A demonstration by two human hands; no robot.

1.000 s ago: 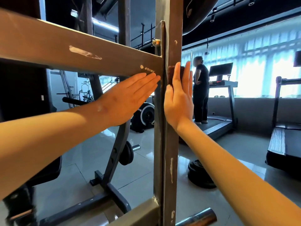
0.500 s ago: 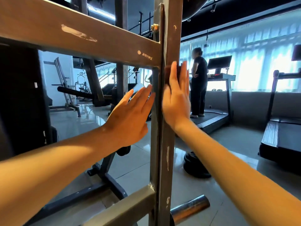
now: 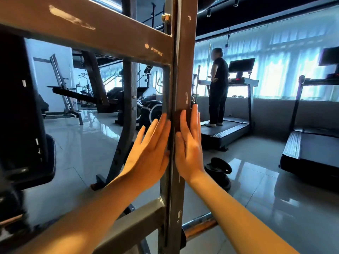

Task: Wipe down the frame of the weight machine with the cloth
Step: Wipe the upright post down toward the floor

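The weight machine's grey vertical frame post (image 3: 180, 74) runs down the middle of the head view, with a scuffed cross beam (image 3: 95, 32) joining it from the upper left. My right hand (image 3: 189, 145) lies flat with straight fingers on the post's right face, pressing a dark cloth (image 3: 178, 119) against it; only a strip of cloth shows beside the fingers. My left hand (image 3: 149, 153) is flat with straight fingers against the post's left side, level with the right hand.
A lower cross beam (image 3: 135, 222) and a metal bar (image 3: 200, 226) sit below my arms. Weight plates (image 3: 219, 170) lie on the glossy floor. A person (image 3: 218, 87) stands on a treadmill (image 3: 225, 129); another treadmill (image 3: 311, 149) is at right.
Both hands have slid down the post, the right one carrying the cloth down with it. The left hand has moved in against the post's left side.
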